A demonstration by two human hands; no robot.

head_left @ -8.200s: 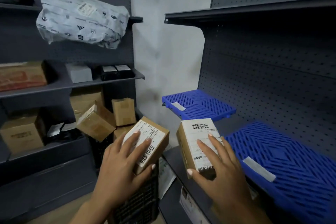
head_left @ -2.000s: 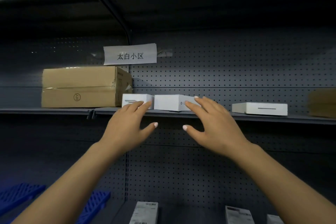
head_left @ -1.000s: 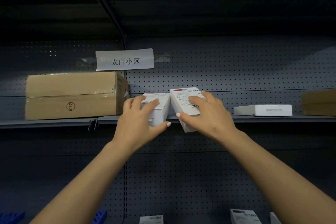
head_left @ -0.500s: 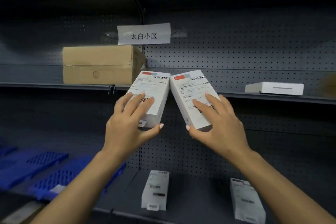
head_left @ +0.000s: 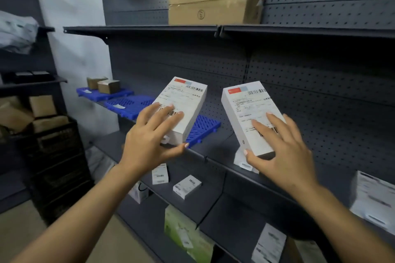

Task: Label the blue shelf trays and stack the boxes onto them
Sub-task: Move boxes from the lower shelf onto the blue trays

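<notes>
In front of the dark pegboard shelving, the left hand (head_left: 149, 141) is gripping one white box (head_left: 181, 109), fingers spread over its label and thumb hooked under its near end, while the right hand (head_left: 284, 151) is clasping a second white box (head_left: 248, 117) likewise. Both are hanging in the air above the shelf edge (head_left: 213, 162). The blue trays (head_left: 128, 102) are lying along that shelf to the left; the far one is carrying two brown boxes (head_left: 104, 85) and small labels are showing on two trays, so most stacking seemingly remains. The nearest blue tray (head_left: 203, 128) is sitting just behind the left box, with open room between it and the upper shelf (head_left: 149, 30).
</notes>
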